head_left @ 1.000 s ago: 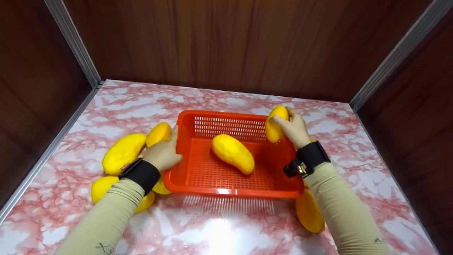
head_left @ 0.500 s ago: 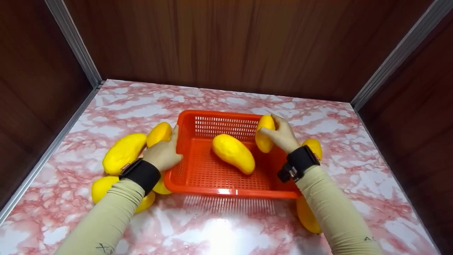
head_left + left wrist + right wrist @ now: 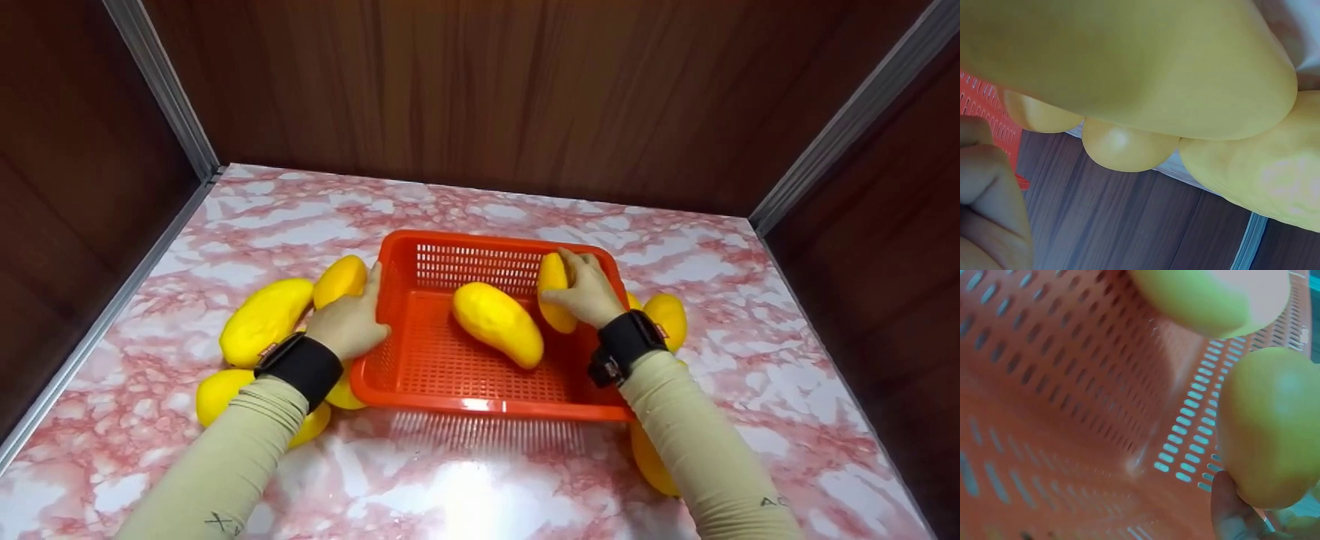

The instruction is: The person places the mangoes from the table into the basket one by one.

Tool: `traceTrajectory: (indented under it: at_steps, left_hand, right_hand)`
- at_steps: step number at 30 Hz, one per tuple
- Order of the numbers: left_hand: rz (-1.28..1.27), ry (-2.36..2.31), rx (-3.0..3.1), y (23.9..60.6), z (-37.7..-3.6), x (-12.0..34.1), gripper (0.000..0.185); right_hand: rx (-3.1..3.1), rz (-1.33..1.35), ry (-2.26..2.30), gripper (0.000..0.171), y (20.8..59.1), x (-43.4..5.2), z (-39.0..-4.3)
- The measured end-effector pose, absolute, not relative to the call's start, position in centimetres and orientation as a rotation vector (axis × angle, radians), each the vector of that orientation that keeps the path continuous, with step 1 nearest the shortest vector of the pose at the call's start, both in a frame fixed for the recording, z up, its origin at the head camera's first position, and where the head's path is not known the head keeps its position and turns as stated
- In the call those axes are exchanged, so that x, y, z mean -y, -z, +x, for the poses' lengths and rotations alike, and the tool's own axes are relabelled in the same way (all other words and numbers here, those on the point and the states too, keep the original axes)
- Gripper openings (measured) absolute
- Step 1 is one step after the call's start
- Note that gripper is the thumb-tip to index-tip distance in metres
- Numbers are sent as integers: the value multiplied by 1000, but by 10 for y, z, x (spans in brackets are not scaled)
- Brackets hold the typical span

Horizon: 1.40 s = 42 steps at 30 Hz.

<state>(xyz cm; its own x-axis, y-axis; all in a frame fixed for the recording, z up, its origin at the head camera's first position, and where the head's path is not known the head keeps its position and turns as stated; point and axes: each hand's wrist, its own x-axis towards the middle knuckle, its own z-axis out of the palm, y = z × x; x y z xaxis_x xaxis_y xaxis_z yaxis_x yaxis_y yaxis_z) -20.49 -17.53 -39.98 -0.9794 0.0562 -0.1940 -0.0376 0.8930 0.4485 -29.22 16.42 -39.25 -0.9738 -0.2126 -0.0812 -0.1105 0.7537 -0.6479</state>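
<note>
Inside the red basket [image 3: 420,247], the right hand [image 3: 589,292] wraps its fingers round a yellow mango [image 3: 553,294], holding it upright against the far right corner, just beside a second mango [image 3: 498,324] lying on the basket floor. The fruit looks smooth and firm, probably fairly light, so a grasp round its thick middle should suit it best; the skin may be a little slippery. The left hand [image 3: 346,324] lies with relaxed fingers against the basket's left wall, touching it, with loose mangoes [image 3: 264,321] on the table [image 3: 480,480] just beside.
</note>
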Motion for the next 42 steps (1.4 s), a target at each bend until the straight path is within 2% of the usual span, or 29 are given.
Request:
traceTrajectory:
  at_steps: [13,42]
  left_hand:
    - [39,-678,-2859,402,-206,172,97]
    - [25,-691,-2870,403,-205,176,97]
  right_hand:
    - [-2840,-344,785,90,405,-154,-291]
    - [-2800,-506,715,83,414,-140,-287]
